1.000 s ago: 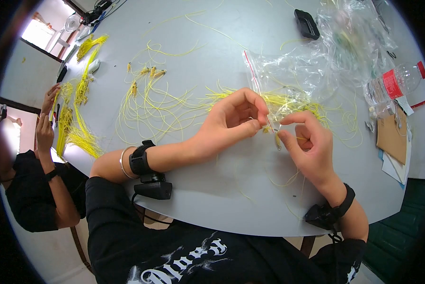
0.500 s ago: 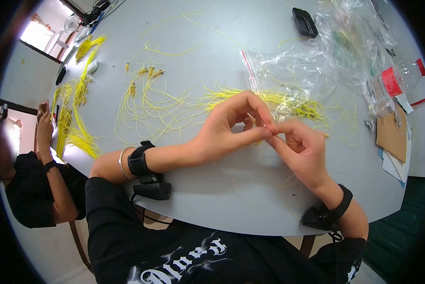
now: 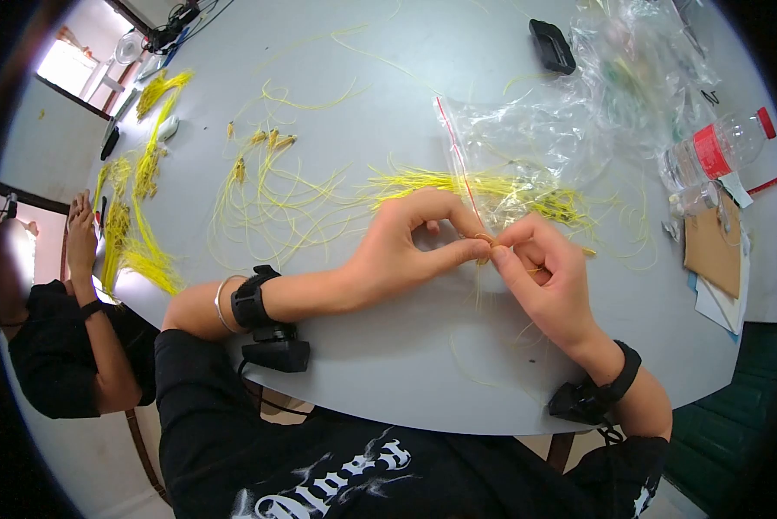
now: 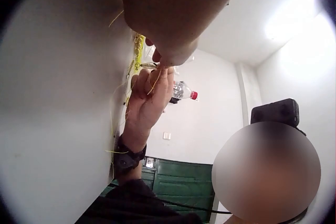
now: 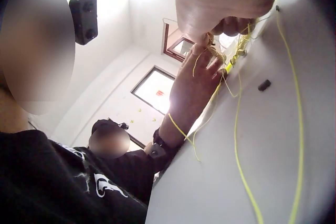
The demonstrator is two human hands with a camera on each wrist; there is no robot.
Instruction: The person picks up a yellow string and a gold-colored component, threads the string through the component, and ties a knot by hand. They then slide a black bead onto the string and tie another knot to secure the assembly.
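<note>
In the head view my left hand (image 3: 395, 251) and right hand (image 3: 551, 281) meet fingertip to fingertip above the table. Each pinches a thin yellow line between thumb and forefinger, and the exact spot gripped is hidden by the fingertips. Small coil springs hang at the fingers: one spring (image 4: 148, 65) shows pale and ribbed in the left wrist view, and another spring (image 5: 217, 54) shows in the right wrist view. Loose yellow line (image 5: 239, 150) trails below the right hand. Just beyond the hands lies a bundle of yellow lines (image 3: 419, 182), partly under a clear zip bag (image 3: 527, 130).
Several yellow lines with brownish ends (image 3: 272, 138) lie spread at left. More yellow bundles (image 3: 146, 251) lie before another person (image 3: 68, 346) at the far left. A black tray (image 3: 551, 46), crumpled plastic (image 3: 639, 78), a bottle (image 3: 709, 151) and brown card (image 3: 713, 251) are on the right.
The hands, slightly apart a second ago, have come together at the fingertips and moved a little toward the body. The spring seen hanging by the right fingers is now mostly hidden in the head view.
</note>
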